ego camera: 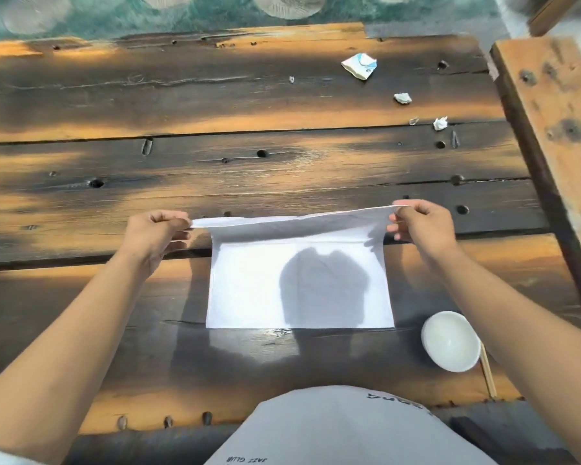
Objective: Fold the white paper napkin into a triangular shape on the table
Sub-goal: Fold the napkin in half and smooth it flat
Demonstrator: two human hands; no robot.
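- The left hand (pixel 158 231) pinches the far left corner of the white paper napkin (pixel 249 286) between thumb and fingers.
- The right hand (pixel 420 226) pinches the far right corner the same way.
- Both hands hold the far edge of the napkin up off the desk (pixel 215 95). That lifted strip bends along a crease, and the rest of the napkin lies flat on the wood.
- The napkin sits in the middle of the desk, close to the person, between the two arms. A dark shadow falls on its right half.
- At 4 o'clock from the napkin, just beside the right arm, there is a small white bowl (pixel 450 342). A pair of wooden chopsticks (pixel 487 372) lies at the bowl's right side.
- Far off at 1 o'clock there is a torn white and blue wrapper (pixel 359 66).
- Two small crumpled white paper bits (pixel 402 98) lie nearer than the wrapper, still well apart from the napkin.
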